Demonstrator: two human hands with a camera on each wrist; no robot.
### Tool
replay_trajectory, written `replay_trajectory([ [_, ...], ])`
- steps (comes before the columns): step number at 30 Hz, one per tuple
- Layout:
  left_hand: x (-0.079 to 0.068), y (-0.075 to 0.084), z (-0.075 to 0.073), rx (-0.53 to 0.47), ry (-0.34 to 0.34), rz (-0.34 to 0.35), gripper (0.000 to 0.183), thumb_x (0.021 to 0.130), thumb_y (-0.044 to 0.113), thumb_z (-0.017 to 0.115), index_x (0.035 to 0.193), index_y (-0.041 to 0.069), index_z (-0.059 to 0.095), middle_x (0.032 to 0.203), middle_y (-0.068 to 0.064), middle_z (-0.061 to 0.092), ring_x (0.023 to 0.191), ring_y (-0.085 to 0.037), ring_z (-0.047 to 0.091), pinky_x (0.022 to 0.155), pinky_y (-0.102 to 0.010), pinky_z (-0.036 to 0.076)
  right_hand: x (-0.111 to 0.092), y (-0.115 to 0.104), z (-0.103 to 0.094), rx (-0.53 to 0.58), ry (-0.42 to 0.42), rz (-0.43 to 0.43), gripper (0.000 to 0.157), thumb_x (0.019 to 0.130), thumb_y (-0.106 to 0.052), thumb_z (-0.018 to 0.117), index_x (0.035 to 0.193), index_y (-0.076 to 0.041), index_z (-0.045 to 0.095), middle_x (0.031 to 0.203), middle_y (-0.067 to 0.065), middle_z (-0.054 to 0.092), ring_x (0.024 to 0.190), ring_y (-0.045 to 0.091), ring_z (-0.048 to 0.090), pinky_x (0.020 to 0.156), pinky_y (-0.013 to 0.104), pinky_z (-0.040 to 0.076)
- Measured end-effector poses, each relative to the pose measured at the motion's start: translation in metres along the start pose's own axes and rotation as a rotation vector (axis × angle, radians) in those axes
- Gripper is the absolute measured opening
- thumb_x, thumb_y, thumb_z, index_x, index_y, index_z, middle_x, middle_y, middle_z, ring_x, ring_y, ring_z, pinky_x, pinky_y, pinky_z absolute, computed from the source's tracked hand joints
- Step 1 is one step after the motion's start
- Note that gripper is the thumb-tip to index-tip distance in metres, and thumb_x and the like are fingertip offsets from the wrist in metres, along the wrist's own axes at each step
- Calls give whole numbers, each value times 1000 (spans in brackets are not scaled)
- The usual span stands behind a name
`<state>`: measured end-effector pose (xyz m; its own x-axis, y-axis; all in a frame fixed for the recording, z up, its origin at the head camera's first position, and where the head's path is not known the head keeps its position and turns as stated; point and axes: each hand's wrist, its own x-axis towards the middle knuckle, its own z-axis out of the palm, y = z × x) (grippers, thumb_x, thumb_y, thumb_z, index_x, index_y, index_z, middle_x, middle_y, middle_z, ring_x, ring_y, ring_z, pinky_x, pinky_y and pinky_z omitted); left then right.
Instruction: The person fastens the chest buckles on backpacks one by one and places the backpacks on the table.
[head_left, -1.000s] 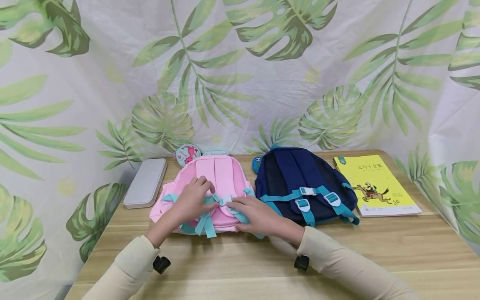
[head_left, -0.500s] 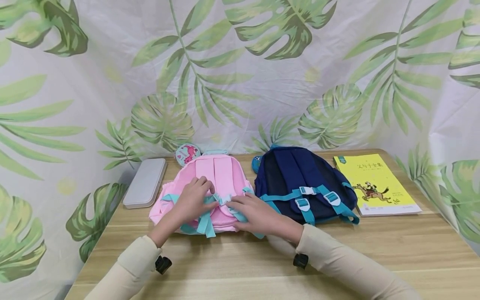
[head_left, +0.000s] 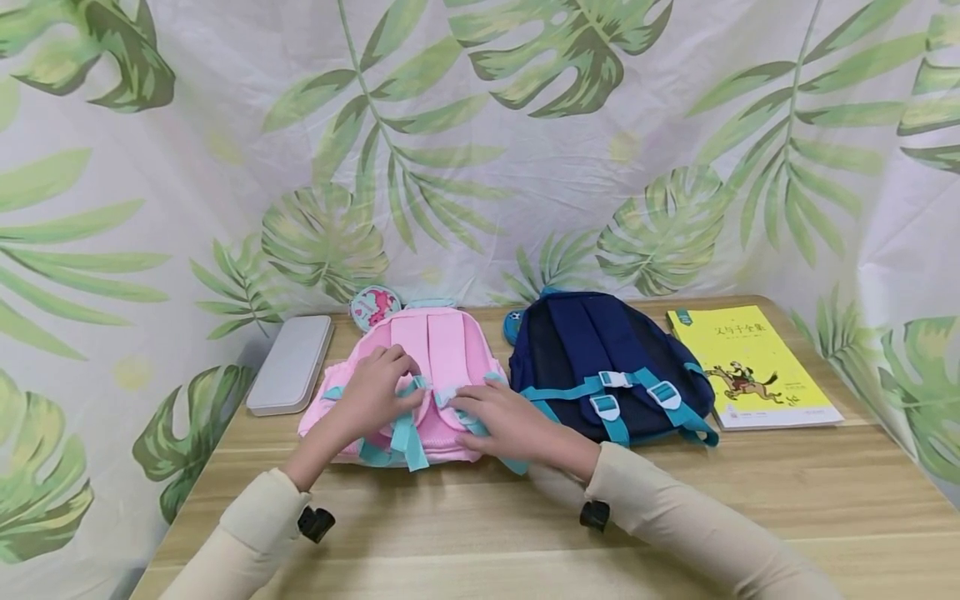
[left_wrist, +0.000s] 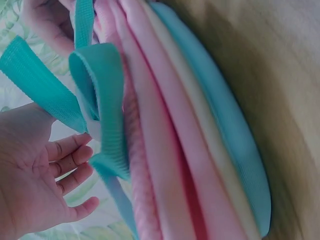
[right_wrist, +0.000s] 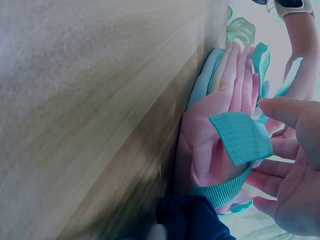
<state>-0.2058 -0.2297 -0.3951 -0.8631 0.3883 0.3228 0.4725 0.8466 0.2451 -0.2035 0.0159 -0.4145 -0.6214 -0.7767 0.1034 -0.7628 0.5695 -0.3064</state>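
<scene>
A pink backpack (head_left: 450, 333) lies with its shoulder straps up in the head view. My left hand (head_left: 375, 392) pinches a turquoise strap (head_left: 407, 442) at its left side, and loose strap ends hang below the fingers. My right hand (head_left: 506, 421) has its fingers curved round the strap on the right side; fingertips partly hide the contact. Pink fabric shows between the two hands. In the left wrist view, a turquoise loop (left_wrist: 112, 100) stands up beside the layered pink side. In the right wrist view, a strap end (right_wrist: 242, 137) hangs in front of the right fingers.
Right of the pink backpack lies a navy backpack (head_left: 585, 333) with turquoise straps and white buckles. A yellow book (head_left: 750, 350) is at the far right, a white flat case (head_left: 291, 362) at the left. Leaf-patterned cloth hangs behind the wooden table (head_left: 480, 533).
My left hand has drawn slightly left with its strap, and a gap has opened between the strap pieces that met near the white buckle. My right hand has barely shifted.
</scene>
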Motion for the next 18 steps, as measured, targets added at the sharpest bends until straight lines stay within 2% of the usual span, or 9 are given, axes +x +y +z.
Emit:
replay_trajectory([
  [6,-5,-8,-11,-19,31,22,17,82,15,78,89,3,68,90,-11,62,86,-28,56,79,-44,48,5,-4,-1,48,-21,-6,51,100,-34,66,144,-10,57,147,7,58,141,22,49,125,49,26],
  [12,-10,-14,-16,-23,-5,-36,15,82,16,77,89,4,69,91,-10,62,88,-26,56,80,-43,49,10,-6,3,39,-24,-47,52,99,-31,67,144,-7,56,149,7,56,144,21,47,124,50,28],
  [18,-15,-17,-17,-44,-29,-69,15,82,16,77,89,5,69,92,-8,62,90,-26,56,83,-45,49,10,-8,9,23,-34,-60,53,99,-34,66,145,-9,57,150,6,56,145,20,46,124,51,28],
])
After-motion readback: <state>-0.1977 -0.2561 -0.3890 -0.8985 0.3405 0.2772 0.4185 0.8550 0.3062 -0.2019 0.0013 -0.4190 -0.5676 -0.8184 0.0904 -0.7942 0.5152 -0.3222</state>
